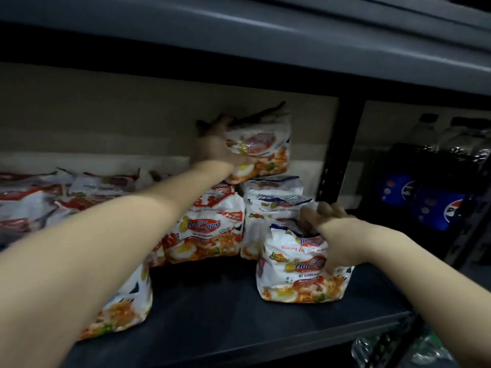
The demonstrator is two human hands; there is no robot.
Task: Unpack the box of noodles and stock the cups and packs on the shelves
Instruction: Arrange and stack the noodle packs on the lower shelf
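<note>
My left hand grips a white and red noodle multipack, holding it on top of two other standing packs, one with a red label and one with blue trim, deep on the dark shelf. My right hand clasps the top of another noodle pack standing upright nearer the shelf's front edge. One more pack stands at the front left, partly hidden by my left forearm.
Flat red and white packs are piled at the shelf's left. A black upright post bounds the bay on the right; beyond it stand dark soda bottles with blue labels. Another shelf board hangs overhead. Clear bottles sit below right.
</note>
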